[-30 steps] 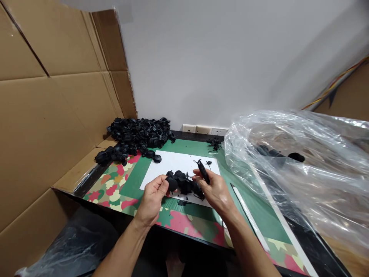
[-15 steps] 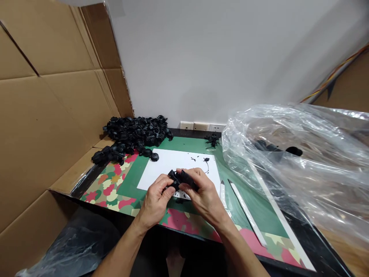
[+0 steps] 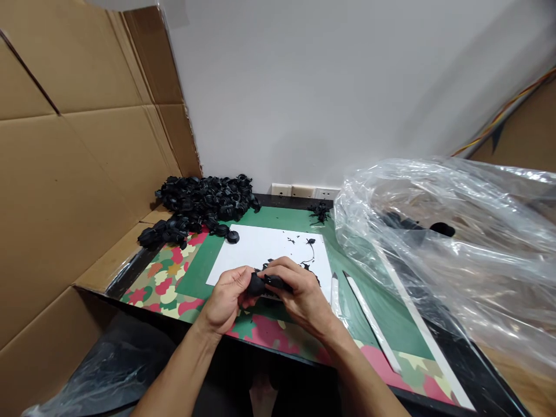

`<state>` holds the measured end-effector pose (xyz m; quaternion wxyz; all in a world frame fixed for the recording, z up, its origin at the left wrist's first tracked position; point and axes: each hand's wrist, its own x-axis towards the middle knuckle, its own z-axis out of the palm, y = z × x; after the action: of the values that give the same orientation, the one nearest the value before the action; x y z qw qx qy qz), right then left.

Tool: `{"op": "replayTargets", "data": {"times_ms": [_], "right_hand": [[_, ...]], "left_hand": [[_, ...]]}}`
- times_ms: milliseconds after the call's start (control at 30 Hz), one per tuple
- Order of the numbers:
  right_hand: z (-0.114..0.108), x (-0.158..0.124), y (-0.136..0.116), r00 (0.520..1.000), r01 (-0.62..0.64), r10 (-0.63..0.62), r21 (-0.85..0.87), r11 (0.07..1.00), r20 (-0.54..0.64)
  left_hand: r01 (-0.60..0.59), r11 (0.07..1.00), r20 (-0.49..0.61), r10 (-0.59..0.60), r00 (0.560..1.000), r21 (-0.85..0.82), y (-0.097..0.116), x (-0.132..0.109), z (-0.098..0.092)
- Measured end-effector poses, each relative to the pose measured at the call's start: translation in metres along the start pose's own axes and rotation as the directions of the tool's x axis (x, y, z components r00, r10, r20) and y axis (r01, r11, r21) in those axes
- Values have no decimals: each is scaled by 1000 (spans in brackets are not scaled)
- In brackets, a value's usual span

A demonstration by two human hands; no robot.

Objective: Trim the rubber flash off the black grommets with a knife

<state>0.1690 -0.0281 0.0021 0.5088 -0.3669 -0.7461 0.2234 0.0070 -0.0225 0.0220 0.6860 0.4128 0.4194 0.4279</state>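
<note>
My left hand (image 3: 226, 298) is closed round a rounded black rubber-like part (image 3: 256, 285), which is held just above the front of a white sheet (image 3: 252, 246). Close against it, my right hand (image 3: 302, 292) has its fingers curled on a dark black piece (image 3: 278, 282). Whether this piece is joined to the rounded part cannot be made out. Black scraps (image 3: 310, 267) lie on the paper beside and behind my right hand. One similar rounded black part (image 3: 233, 236) rests at the sheet's back left corner.
A heap of black parts (image 3: 204, 197) stands at the back left, beside a cardboard wall (image 3: 78, 174). Two white-handled pointed tools, one a long stick (image 3: 373, 321), lie on the green mat (image 3: 195, 266) at right. A clear plastic bag (image 3: 434, 249) bulges over the right side.
The black part has been turned in my hands, showing a rounded face at the left. My right fingers have shifted over the top. More black scraps show on the paper behind my right hand.
</note>
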Motion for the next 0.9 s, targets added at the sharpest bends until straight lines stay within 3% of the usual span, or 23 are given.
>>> {"op": "replayTargets", "data": {"times_ms": [167,367,533,700,900], "right_hand": [[2,0,8,993,112,-106,-181,977,42],[4,0,3,985,167,-138,-374,912,104],[5,-1,1,957,285,-201,-555,781,209],[1,8,-4,927,306,-75,-627,717,367],[-3,18,-11,909,215,44,-554,804,415]], "left_hand": [[63,996,-33,-65,997,-55,-1,0,-2],[-48,995,7,48,999,92,-2,-2,-4],[-68,986,-23,72,997,153,-5,1,-5],[-104,984,-39,110,993,144,-5,5,-5],[-177,964,16,178,984,197,2,3,-6]]}}
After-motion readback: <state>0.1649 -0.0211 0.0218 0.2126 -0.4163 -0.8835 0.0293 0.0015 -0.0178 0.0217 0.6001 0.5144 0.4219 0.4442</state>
